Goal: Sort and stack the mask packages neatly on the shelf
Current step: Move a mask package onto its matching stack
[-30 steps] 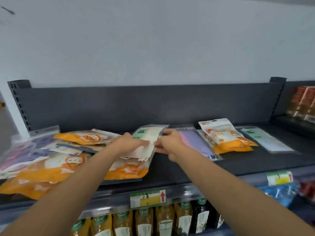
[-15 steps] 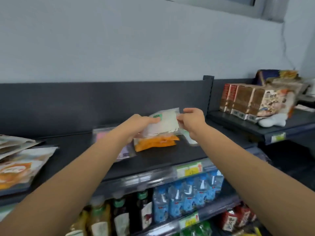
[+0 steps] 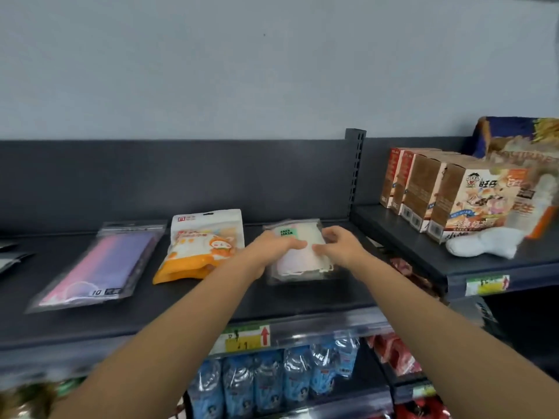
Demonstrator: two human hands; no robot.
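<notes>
A clear mask package with a green label point(image 3: 298, 261) lies on the dark shelf point(image 3: 211, 300), at its right end. My left hand point(image 3: 273, 247) grips its left side, thumb across the top. My right hand point(image 3: 340, 246) holds its right edge with curled fingers. To the left lies an orange and white mask package point(image 3: 201, 247) with a cartoon print. Further left rests a clear package of pink and purple masks point(image 3: 99, 264).
An upright shelf post point(image 3: 354, 170) ends this bay. The neighbouring shelf on the right carries brown snack boxes point(image 3: 435, 192) and a white bag point(image 3: 487, 244). Blue bottles point(image 3: 272, 385) fill the shelf below, behind a price tag rail point(image 3: 245, 338).
Both hands carried the green-label package rightward from the messy pile and lowered it onto the shelf, right of the orange package. The view swung to the right.
</notes>
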